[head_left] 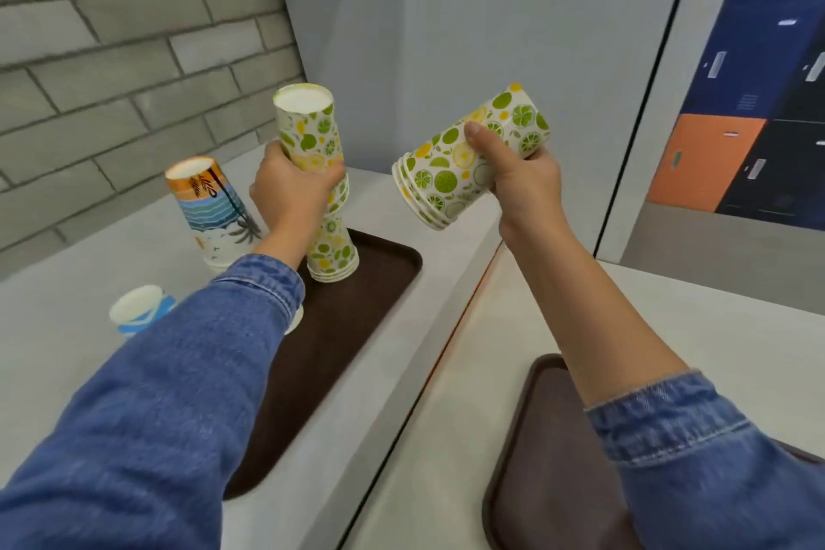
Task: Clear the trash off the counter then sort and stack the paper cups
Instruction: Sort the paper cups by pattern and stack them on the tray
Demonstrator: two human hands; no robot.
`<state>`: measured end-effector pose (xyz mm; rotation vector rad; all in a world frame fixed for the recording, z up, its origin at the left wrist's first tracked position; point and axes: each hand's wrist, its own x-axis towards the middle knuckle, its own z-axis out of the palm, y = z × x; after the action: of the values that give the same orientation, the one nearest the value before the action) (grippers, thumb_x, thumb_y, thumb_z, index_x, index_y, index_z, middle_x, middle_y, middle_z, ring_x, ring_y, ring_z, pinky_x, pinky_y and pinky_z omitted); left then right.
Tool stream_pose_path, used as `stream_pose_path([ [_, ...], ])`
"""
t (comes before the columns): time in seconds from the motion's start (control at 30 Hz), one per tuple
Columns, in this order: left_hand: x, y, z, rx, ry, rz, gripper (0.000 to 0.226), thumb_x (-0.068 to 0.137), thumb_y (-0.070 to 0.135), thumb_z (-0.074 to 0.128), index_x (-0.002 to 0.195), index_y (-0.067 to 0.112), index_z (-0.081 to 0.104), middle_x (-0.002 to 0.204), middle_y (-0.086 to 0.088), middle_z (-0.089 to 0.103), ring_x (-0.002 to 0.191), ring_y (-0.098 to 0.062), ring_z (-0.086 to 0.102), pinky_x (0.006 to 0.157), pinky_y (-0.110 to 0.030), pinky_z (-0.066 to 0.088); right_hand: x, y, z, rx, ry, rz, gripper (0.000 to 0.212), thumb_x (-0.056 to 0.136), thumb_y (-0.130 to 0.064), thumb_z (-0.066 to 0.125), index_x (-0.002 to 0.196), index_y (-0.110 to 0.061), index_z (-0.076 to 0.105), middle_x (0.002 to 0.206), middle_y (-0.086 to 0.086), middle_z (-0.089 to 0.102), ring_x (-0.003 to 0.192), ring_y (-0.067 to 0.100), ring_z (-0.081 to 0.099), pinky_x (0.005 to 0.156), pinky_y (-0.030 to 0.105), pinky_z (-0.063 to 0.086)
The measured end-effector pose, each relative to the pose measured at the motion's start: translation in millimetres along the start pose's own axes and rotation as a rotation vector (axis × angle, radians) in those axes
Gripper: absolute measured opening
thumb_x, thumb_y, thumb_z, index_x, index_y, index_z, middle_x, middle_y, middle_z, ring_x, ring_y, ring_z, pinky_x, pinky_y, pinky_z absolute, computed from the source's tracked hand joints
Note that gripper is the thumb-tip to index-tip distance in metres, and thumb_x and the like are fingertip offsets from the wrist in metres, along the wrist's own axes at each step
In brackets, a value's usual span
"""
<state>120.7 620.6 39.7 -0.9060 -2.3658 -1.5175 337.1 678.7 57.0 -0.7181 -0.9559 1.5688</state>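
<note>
While your left grip (292,188) clamps the upside-down lime-print paper cup stack (312,174) on the brown plastic tray (370,295), your right grip (520,174) clasps a tilted lime-print cup bundle (468,156) right of it.

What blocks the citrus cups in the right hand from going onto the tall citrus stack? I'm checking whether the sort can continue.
Nothing visible does. The right hand holds its citrus cups in open air beside the tall citrus stack, whose top is bare; the left hand grips it lower down.

Probably a cafeteria: brown serving trays (366,304) on a pale counter (67,304), brick wall (111,36), coloured lockers (736,125) beyond.
</note>
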Motion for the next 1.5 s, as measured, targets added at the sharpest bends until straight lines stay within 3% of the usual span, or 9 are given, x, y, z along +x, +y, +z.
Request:
stream_pose_path([
  [0.17,27,-27,26,0.046,0.032,-0.051,0.060,0.063,0.048,0.072,0.108,0.010,0.055,0.107,-0.008,0.066,0.099,-0.032,0.062,0.092,-0.042,0.043,35,14,48,-0.034,-0.013,-0.057,0.049,0.069,-0.016,0.084,0.113,-0.006,0.062,0.106,0.005,0.072,0.093,0.015,0.071,0.069,0.023,0.057],
  [0.5,18,-86,66,0.057,-0.097,-0.218,0.062,0.065,0.044,0.076,0.110,0.006,0.055,0.111,-0.012,0.064,0.105,-0.033,0.059,0.086,-0.038,0.040,80,47,123,-0.141,-0.104,-0.139,0.052,0.067,-0.017,0.086,0.112,-0.004,0.062,0.105,0.006,0.072,0.092,0.016,0.071,0.074,0.026,0.059],
  [0.7,0,-120,80,0.010,-0.150,-0.278,0.067,0.060,0.043,0.082,0.109,0.005,0.057,0.110,-0.012,0.063,0.105,-0.030,0.059,0.084,-0.035,0.043,95,89,163,-0.419,-0.185,-0.183,0.065,0.056,-0.032,0.089,0.111,-0.013,0.060,0.106,-0.001,0.069,0.094,0.014,0.069,0.081,0.036,0.059],
  [0.87,-2,-124,85,0.012,-0.126,-0.258,0.082,0.059,0.048,0.083,0.119,0.002,0.052,0.116,-0.014,0.061,0.112,-0.030,0.056,0.091,-0.041,0.043,100,123,171,-0.590,-0.252,-0.170,0.060,0.058,-0.035,0.088,0.107,-0.016,0.059,0.104,-0.003,0.069,0.094,0.013,0.067,0.083,0.039,0.058],
  [0.97,-5,-126,85,0.013,-0.122,-0.253,0.099,0.059,0.051,0.083,0.133,-0.002,0.043,0.132,-0.019,0.051,0.127,-0.032,0.044,0.103,-0.044,0.038,97,140,166,-0.658,-0.298,-0.130,0.056,0.061,-0.033,0.088,0.105,-0.018,0.057,0.105,-0.003,0.067,0.096,0.013,0.066,0.086,0.038,0.057],
  [1.1,-15,-125,82,0.010,-0.187,-0.301,0.122,0.062,0.047,0.083,0.147,-0.007,0.013,0.151,-0.023,0.025,0.142,-0.034,0.021,0.117,-0.043,0.020,93,163,154,-0.800,-0.326,-0.134,0.065,0.057,-0.039,0.088,0.109,-0.017,0.056,0.108,-0.001,0.067,0.099,0.016,0.065,0.086,0.040,0.056],
  [1.27,-48,-125,75,-0.018,-0.288,-0.349,0.116,0.069,0.027,0.082,0.148,-0.004,0.003,0.155,-0.020,0.017,0.145,-0.030,0.016,0.119,-0.037,0.018,88,186,135,-0.964,-0.385,-0.105,0.078,0.058,-0.042,0.088,0.123,-0.014,0.054,0.116,0.000,0.065,0.103,0.014,0.061,0.087,0.033,0.053],
  [1.37,-62,-123,68,-0.041,-0.315,-0.354,0.111,0.073,0.024,0.080,0.149,-0.001,0.003,0.156,-0.018,0.014,0.146,-0.028,0.013,0.118,-0.033,0.017,85,188,127,-0.965,-0.446,-0.034,0.092,0.056,-0.046,0.087,0.134,-0.015,0.048,0.125,0.001,0.063,0.113,0.019,0.060,0.095,0.041,0.052],
  [1.5,-73,-111,52,-0.063,-0.314,-0.316,0.105,0.077,0.026,0.076,0.150,0.001,0.005,0.157,-0.015,0.013,0.145,-0.027,0.012,0.115,-0.029,0.015,72,174,110,-0.989,-0.474,0.056,0.113,0.066,-0.044,0.083,0.152,-0.013,0.016,0.152,0.007,0.038,0.138,0.023,0.039,0.110,0.041,0.038],
])
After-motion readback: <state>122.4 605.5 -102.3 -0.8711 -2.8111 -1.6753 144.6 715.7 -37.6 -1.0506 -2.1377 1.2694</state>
